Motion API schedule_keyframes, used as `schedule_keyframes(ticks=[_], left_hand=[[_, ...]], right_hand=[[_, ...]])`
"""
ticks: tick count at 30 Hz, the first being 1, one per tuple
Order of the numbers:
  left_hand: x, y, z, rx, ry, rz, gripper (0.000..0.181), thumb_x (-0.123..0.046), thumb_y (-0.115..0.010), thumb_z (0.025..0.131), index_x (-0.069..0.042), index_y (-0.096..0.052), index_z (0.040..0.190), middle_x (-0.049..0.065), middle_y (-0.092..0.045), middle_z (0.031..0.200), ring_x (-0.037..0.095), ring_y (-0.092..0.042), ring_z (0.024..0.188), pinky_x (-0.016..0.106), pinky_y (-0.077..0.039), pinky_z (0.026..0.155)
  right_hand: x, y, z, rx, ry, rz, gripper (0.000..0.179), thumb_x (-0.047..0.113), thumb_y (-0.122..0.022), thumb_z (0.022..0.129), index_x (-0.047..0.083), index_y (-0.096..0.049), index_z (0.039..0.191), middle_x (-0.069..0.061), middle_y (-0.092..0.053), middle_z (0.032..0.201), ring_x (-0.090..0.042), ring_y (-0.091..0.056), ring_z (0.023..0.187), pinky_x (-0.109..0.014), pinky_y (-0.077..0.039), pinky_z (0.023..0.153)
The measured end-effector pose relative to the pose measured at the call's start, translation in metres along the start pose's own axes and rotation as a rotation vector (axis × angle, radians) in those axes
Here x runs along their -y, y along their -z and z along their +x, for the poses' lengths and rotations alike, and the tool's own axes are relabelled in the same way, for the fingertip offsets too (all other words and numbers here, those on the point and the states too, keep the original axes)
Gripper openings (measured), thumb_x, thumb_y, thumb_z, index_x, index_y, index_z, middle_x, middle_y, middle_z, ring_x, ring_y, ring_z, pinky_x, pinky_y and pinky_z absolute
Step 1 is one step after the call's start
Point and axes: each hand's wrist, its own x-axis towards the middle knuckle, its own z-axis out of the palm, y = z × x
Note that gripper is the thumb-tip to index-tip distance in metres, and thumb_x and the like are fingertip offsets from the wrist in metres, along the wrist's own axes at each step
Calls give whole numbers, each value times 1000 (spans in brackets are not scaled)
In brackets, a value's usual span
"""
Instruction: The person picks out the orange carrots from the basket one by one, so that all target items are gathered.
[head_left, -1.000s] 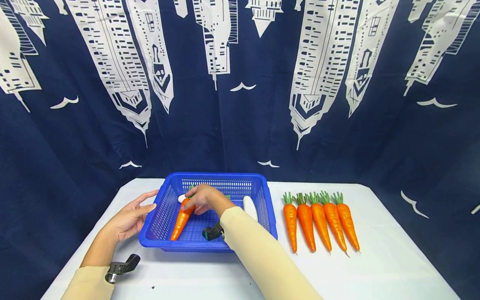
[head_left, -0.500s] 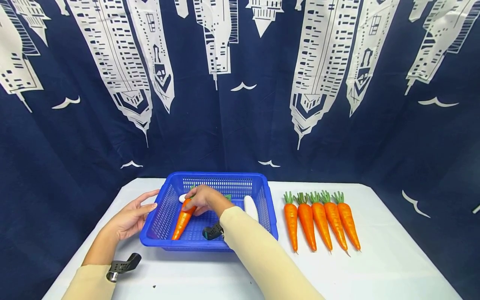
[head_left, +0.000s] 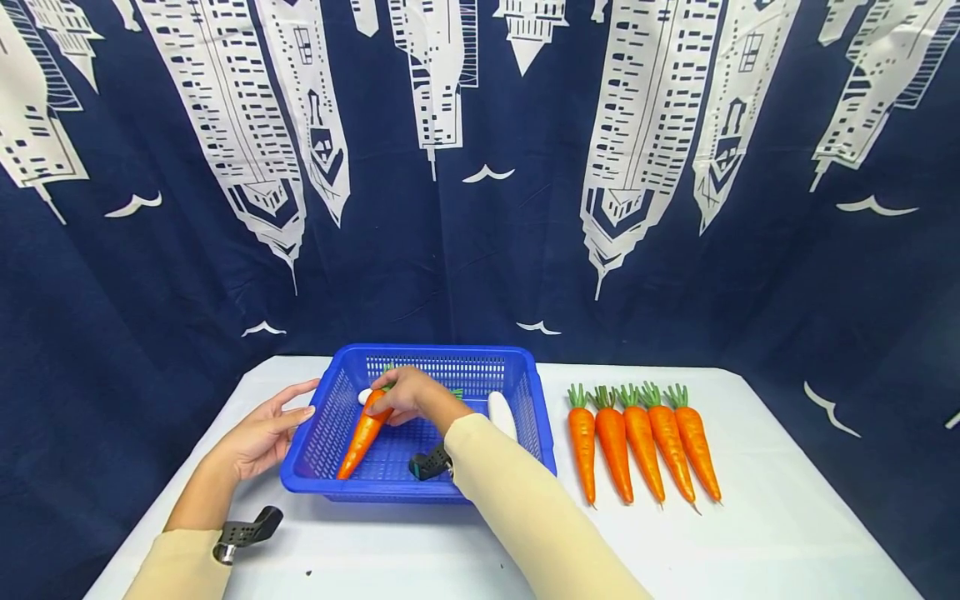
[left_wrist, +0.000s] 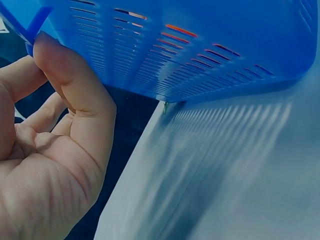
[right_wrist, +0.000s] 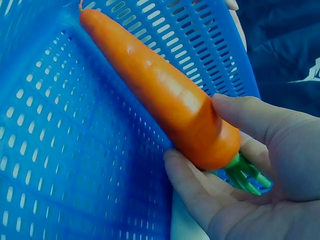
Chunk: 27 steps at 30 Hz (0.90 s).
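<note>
My right hand [head_left: 411,395] reaches into the blue basket [head_left: 529,358] and holds a carrot [right_wrist: 165,92] by its thick, leafy end. The thumb lies on one side and the fingers on the other. The carrot slants along the basket's left wall, its thin tip toward the near left corner. At the left rim, my left hand [head_left: 262,433] pinches the basket's edge, thumb in front, as the left wrist view shows. Two white pieces lie in the basket: a long one [head_left: 502,414] at the right and a smaller-looking one [head_left: 364,397], partly hidden, beside the carrot's top.
Several carrots [head_left: 637,450] lie side by side on the white table [head_left: 780,517], right of the basket, leaves pointing away. Green leaves [head_left: 457,392] show inside the basket behind my right wrist. A dark blue printed curtain [head_left: 450,250] hangs behind the table.
The carrot in my right hand has risen slightly and its tip has swung a little left. My left hand and the basket hold nearly the same place.
</note>
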Motion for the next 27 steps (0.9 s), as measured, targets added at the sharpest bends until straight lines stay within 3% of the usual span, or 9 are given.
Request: schedule_keyframes(ticks=[21, 27], left_hand=[[0, -1, 0, -4, 1, -18, 51, -11, -45, 109, -23, -25, 154, 1, -75, 108, 15, -76, 92, 33, -64, 84], [0, 0, 0, 2, -3, -24, 50, -11, -45, 109, -23, -25, 154, 0, -76, 107, 15, -76, 91, 33, -64, 83]], right_hand=[[-1, 11, -9, -12, 44, 60, 45, 7, -83, 84, 4, -68, 126, -13, -67, 104, -26, -70, 86, -52, -58, 97], [-3, 16, -10, -9, 63, 150, 48, 0, -81, 84, 0, -66, 129, -15, -64, 101, -28, -69, 82, -56, -58, 95]])
